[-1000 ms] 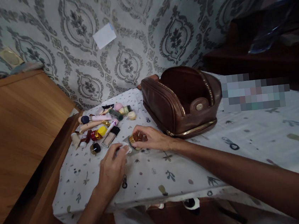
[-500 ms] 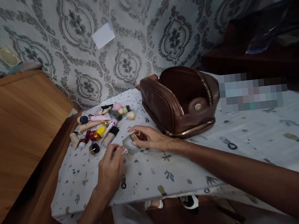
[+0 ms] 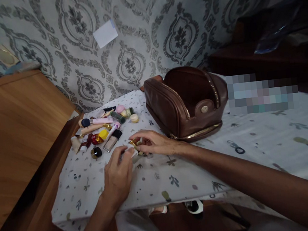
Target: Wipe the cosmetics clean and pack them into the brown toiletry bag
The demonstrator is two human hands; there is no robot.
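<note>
Gold-capped jar (image 3: 134, 143), now at another angle

My right hand (image 3: 153, 143) partly hides a small gold-coloured item (image 3: 134, 143) (too blurred to identify). A pixelated patch (image 3: 262, 96) masks something beside the brown bag (image 3: 162, 107).

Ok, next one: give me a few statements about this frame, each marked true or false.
1. The brown bag stands unzipped, its top open. True.
2. The right hand is inside the bag. False: it is outside, its fingers around a small gold-coloured item.
3. The left hand has a white item at its fingertips. True.
4. In the picture, the yellow cap lies right of the bag. False: it lies left.
</note>
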